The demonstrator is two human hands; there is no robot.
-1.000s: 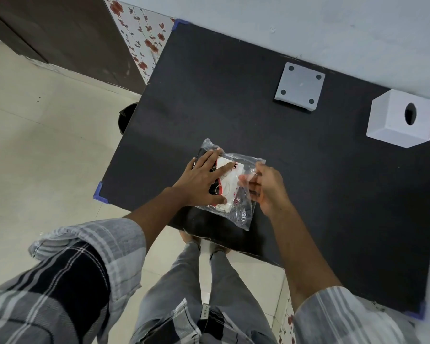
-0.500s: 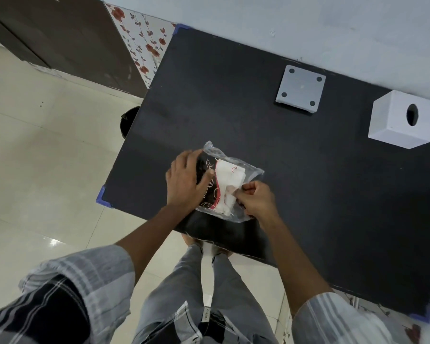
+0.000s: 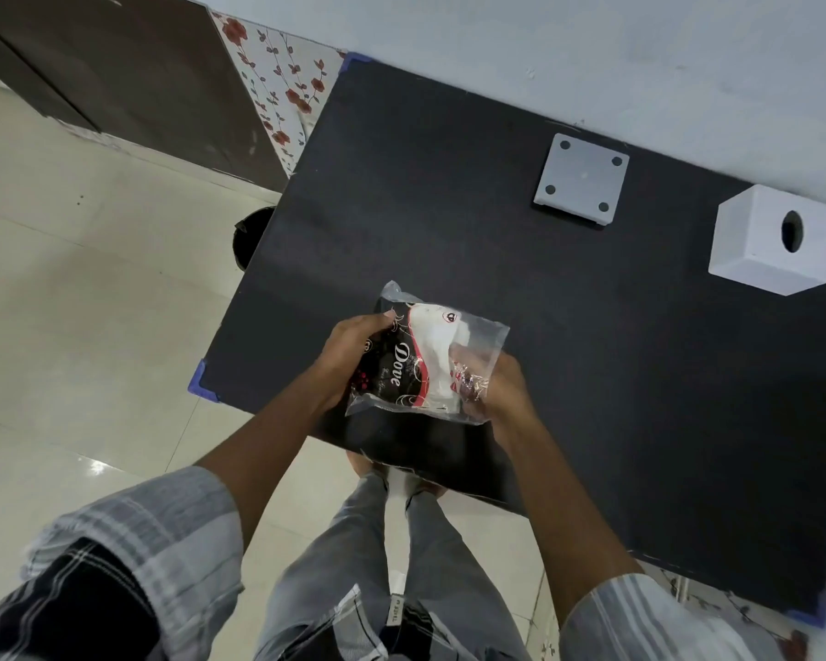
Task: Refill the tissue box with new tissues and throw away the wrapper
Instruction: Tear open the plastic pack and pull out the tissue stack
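A clear plastic tissue pack with black, red and white print is held up over the near edge of the black table. My left hand grips its left side. On the pack's right end, my right hand pinches the wrapper, partly behind the plastic. The white cube tissue box, with an oval hole in its top, stands at the far right of the table. Its flat grey base plate with a hole near each corner lies separately at the back.
A black bin stands on the tiled floor beside the table's left edge. The wall runs along the table's far side. A dark cabinet and a floral panel are at the upper left. My legs are below the near edge.
The pack has been lifted off the table and tilted up toward me. My left hand shifted from lying flat on it to gripping its left side; my right hand now holds its right end.
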